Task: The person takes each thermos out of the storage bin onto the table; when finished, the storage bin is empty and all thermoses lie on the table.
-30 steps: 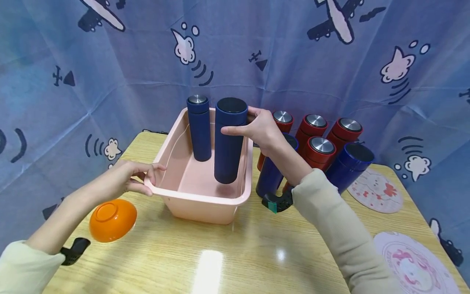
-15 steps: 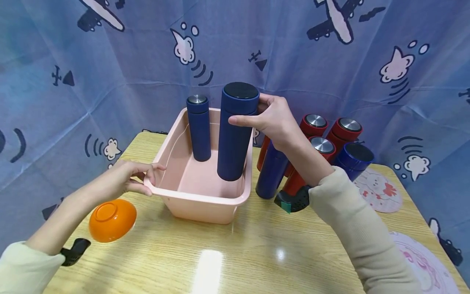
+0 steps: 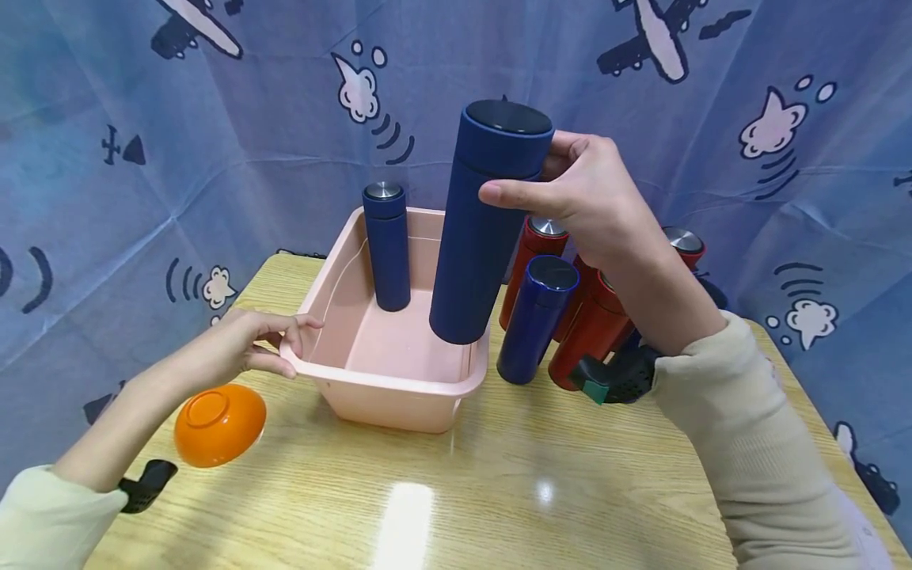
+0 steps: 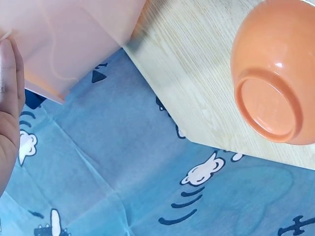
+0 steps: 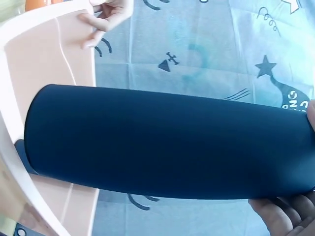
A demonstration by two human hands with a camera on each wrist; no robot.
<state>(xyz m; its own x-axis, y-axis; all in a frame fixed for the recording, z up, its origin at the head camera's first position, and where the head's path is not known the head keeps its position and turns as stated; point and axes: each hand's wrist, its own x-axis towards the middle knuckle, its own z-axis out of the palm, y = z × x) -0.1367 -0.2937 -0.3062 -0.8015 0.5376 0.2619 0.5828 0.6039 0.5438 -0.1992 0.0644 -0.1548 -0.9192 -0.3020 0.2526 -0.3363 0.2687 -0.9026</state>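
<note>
My right hand (image 3: 591,198) grips a dark blue thermos flask (image 3: 484,229) near its black-topped lid. The flask hangs tilted over the right side of a pink plastic tub (image 3: 399,386), its base at about rim height; in the right wrist view the flask (image 5: 167,142) lies across the picture. With thumb and fingers my left hand (image 3: 264,344) pinches the tub's near left corner. Inside the tub, at its back left, stands another blue flask (image 3: 388,253) with a silver lid top. Only part of the left hand (image 4: 7,108) shows in the left wrist view.
Several red flasks (image 3: 587,332) and a shiny blue flask (image 3: 536,324) stand right of the tub, partly hidden by the right arm. An upturned orange bowl (image 3: 219,426) lies on the wooden table (image 3: 342,507) at the left. A patterned blue curtain (image 3: 285,103) hangs behind.
My right hand has lifted the blue flask upward and to the right, from inside the tub to above its right side, and it tilts more. The left hand stays on the tub's corner.
</note>
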